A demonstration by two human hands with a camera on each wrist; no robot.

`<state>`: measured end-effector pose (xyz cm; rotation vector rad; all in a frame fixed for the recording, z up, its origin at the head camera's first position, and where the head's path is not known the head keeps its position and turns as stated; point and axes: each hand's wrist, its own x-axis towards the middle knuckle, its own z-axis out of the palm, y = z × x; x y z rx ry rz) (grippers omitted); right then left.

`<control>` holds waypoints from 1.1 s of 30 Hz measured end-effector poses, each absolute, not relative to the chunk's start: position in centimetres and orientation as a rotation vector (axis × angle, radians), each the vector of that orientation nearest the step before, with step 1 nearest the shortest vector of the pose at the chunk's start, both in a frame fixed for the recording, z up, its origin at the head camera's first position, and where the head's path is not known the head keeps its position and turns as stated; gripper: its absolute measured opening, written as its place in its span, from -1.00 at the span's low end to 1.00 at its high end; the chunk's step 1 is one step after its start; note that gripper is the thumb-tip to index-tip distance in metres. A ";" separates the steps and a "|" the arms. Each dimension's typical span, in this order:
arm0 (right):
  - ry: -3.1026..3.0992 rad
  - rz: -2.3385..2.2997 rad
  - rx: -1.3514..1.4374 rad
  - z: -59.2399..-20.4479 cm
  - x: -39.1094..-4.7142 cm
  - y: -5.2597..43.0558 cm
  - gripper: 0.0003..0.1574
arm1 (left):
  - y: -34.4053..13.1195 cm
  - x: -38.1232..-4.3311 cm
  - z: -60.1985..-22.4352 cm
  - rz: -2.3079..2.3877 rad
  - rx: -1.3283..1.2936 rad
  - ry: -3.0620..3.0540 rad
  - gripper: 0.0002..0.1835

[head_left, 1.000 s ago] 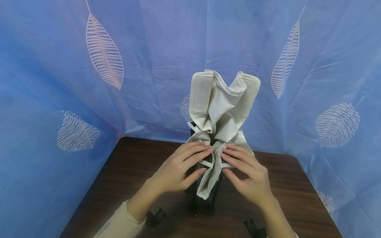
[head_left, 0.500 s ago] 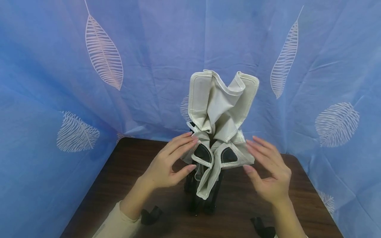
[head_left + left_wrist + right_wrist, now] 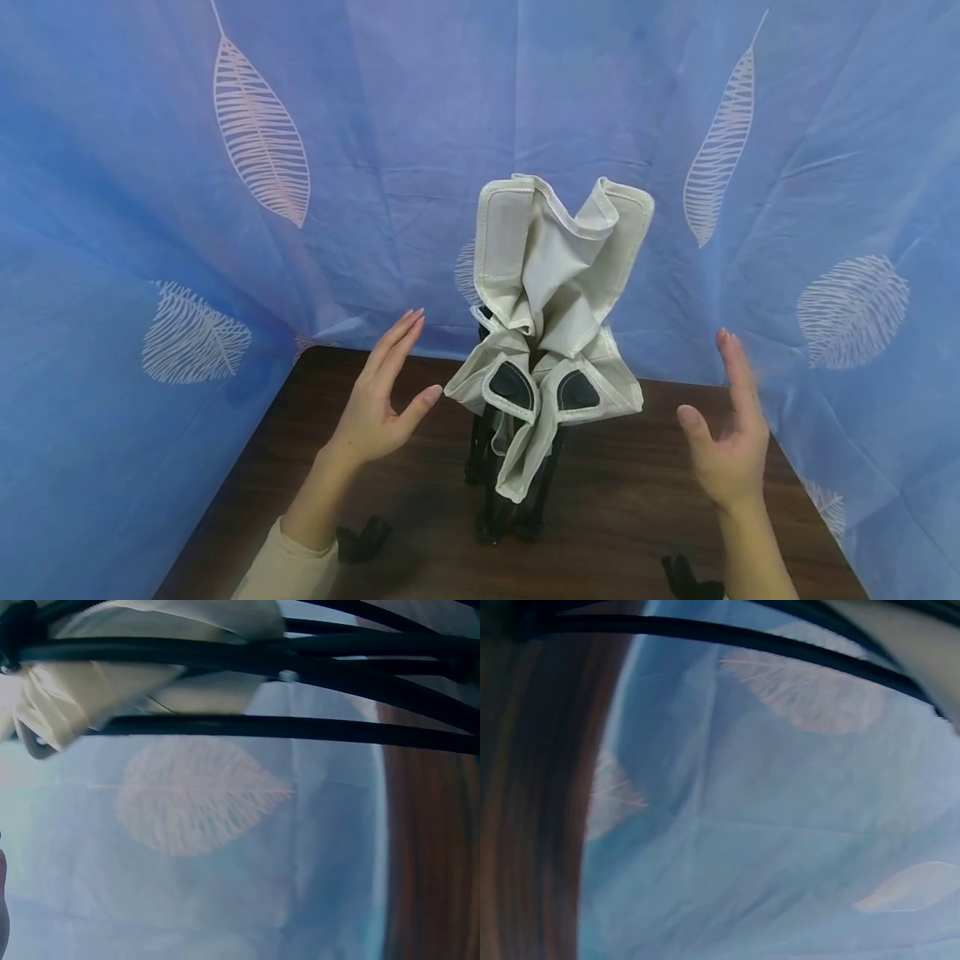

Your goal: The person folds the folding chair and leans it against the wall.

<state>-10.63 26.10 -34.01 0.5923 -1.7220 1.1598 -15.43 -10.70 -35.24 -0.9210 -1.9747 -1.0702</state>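
A small folding chair [image 3: 558, 279] stands folded up on the table, its off-white fabric bunched above black legs. Two black corner patches show on the fabric's front. To its left, my left hand [image 3: 372, 414] is held with fingers extended and thumb apart, touching nothing. My right hand [image 3: 729, 446] is raised on the other side, well apart from the fabric, also with straight fingers and nothing in it. In the left wrist view, black crossed tubes [image 3: 210, 726] and a fold of fabric [image 3: 217, 622] fill the top. A black tube [image 3: 705, 630] crosses the top of the right wrist view.
The dark wooden table [image 3: 622, 508] lies under the chair. Behind and beside it hangs a blue curtain [image 3: 412, 108] with white leaf prints. Black straps [image 3: 363, 540] hang close by both wrists.
Both hands have let go of the fabric's front and moved outward, the left hand leftward and the right hand rightward. The chair has stayed in place, its front fabric spread a little wider.
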 end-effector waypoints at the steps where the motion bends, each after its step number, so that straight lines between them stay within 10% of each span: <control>1: -1.782 1.158 0.562 -34.6 -10.7 26.5 -0.11 | -10.8 -15.5 -35.6 -1.079 -0.907 -2.008 -0.27; 33: -2.706 0.950 0.434 -48.8 -11.0 24.5 0.40 | -9.9 -14.5 -47.2 -1.059 -0.817 -2.714 0.23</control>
